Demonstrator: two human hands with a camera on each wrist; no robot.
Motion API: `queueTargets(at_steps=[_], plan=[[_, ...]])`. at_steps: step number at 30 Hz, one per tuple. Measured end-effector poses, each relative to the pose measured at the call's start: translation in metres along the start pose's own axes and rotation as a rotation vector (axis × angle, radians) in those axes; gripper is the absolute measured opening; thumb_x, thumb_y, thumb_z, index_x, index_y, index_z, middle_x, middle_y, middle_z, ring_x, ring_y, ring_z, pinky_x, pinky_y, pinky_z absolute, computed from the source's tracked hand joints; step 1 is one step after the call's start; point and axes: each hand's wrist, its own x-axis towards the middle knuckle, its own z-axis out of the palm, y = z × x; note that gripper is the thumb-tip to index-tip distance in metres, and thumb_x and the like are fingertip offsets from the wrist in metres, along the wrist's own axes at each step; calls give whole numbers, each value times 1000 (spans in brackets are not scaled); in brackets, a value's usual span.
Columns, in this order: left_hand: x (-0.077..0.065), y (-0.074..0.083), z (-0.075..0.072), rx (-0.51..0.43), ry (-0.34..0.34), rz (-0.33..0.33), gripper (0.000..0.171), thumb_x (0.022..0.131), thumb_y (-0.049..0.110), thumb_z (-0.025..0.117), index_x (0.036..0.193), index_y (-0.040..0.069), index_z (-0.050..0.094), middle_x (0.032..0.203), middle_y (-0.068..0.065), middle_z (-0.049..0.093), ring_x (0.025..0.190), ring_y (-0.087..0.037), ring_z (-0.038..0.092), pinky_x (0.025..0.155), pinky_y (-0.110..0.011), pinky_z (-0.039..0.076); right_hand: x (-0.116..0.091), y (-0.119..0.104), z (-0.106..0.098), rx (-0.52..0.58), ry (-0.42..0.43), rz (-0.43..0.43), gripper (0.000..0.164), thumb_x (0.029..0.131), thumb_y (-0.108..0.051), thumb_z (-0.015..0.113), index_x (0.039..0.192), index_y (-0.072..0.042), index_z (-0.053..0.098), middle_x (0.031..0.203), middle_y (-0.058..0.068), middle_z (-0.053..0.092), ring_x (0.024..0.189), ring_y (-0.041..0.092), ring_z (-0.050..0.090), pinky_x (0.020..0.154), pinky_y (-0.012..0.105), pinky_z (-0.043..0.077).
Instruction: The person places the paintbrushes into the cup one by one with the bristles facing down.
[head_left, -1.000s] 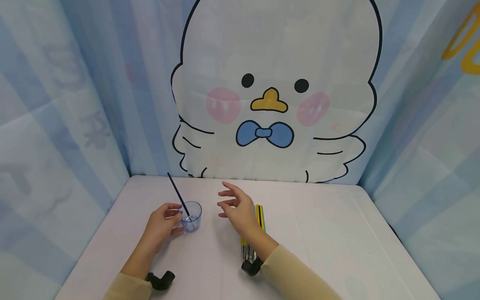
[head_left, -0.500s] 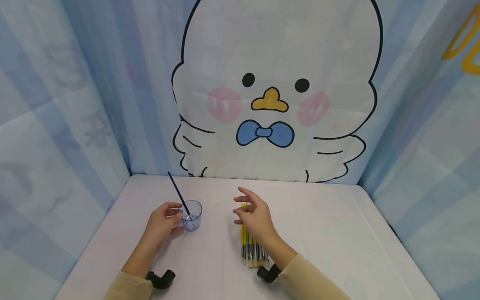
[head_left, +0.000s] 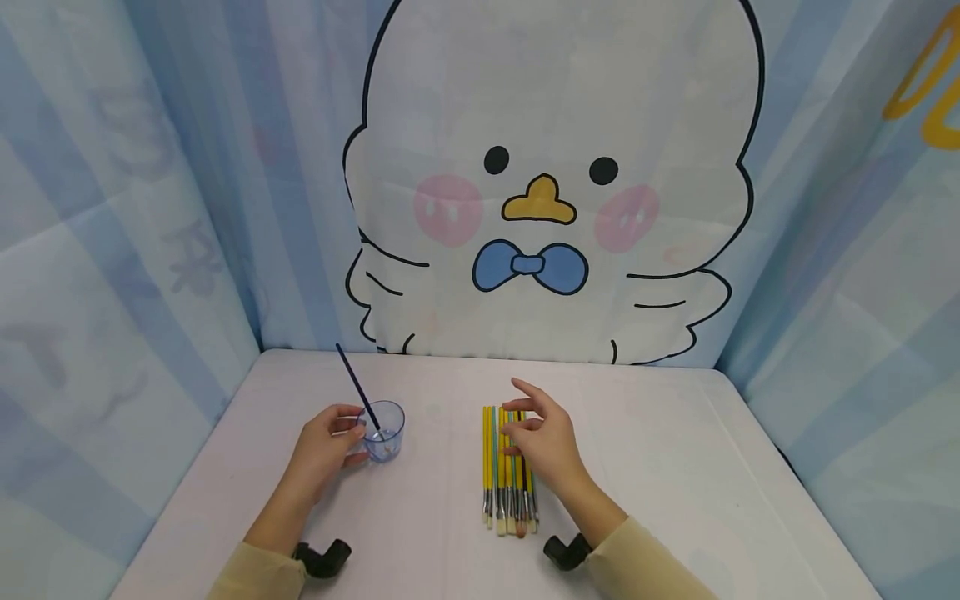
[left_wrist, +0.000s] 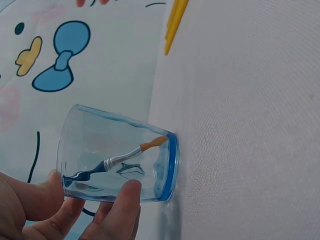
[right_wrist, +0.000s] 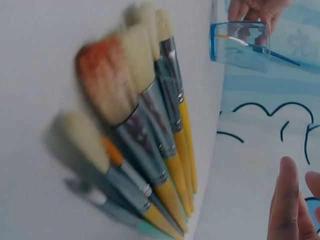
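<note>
My left hand holds the side of a clear blue cup, thumb near the rim and fingers along the wall. A single dark-handled paintbrush leans in the cup; in the left wrist view its orange-brown bristles point to the bottom. My right hand hovers above several paintbrushes with its fingers spread and nothing held. Those brushes lie side by side, mostly yellow-handled, bristles toward me. In the right wrist view one wide brush has reddish-brown bristles.
A white-covered table lies under everything. Blue-striped curtains stand at the sides, and a cloth printed with a duck and a blue bow tie hangs behind. Black curved pieces sit at both wrists.
My right hand has moved right, from beside the cup to over the paintbrushes, uncovering more of them. My left hand, the cup and its brush stay in place.
</note>
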Motion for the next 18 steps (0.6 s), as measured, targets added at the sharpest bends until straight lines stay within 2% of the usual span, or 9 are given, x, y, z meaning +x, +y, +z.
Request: queueTargets(at_steps=[7, 12, 18], plan=[[-1, 0, 1, -2, -6, -3, 38, 109, 6, 60, 147, 3, 55, 143, -29, 55, 119, -37, 67, 90, -40, 69, 0, 9, -15, -26, 41, 49, 73, 94, 2, 76, 153, -37, 56, 130, 12, 70, 96, 37, 75, 73, 47, 70], [0, 0, 1, -2, -4, -8, 38, 109, 7, 61, 146, 4, 56, 144, -29, 55, 120, -38, 67, 91, -40, 69, -1, 14, -23, -59, 63, 68, 73, 94, 2, 75, 155, -32, 55, 129, 17, 69, 96, 38, 77, 66, 40, 70], [1, 0, 0, 1, 1, -11, 38, 109, 7, 61, 147, 4, 56, 144, -28, 55, 120, -38, 67, 90, -39, 69, 0, 17, -28, -124, 76, 118, 74, 93, 0, 78, 157, -30, 54, 128, 15, 70, 91, 34, 77, 65, 40, 69]])
